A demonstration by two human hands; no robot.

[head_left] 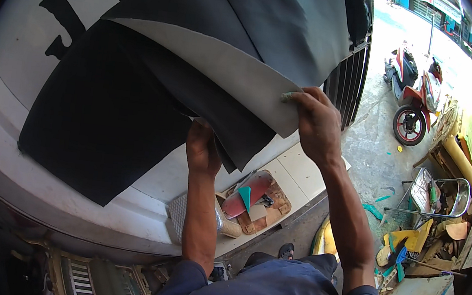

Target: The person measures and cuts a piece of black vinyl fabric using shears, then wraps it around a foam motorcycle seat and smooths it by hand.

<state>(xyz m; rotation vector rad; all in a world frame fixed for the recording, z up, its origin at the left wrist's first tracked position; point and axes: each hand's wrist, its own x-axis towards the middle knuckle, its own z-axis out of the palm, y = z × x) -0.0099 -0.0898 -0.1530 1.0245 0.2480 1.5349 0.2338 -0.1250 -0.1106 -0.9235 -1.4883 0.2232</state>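
On the white bench (142, 207), my right hand (317, 125) pinches the grey sheet's (250, 27) folded edge; my left hand (202, 149) grips the sheet's lower layer, fingers hidden beneath it.

A wide white work surface (143, 195) with large black lettering carries a big black sheet (104, 126), which covers its middle. At 5 o'clock of the sheet, a brown leather piece (267, 209) lies with a red curved object (248, 195) on it.
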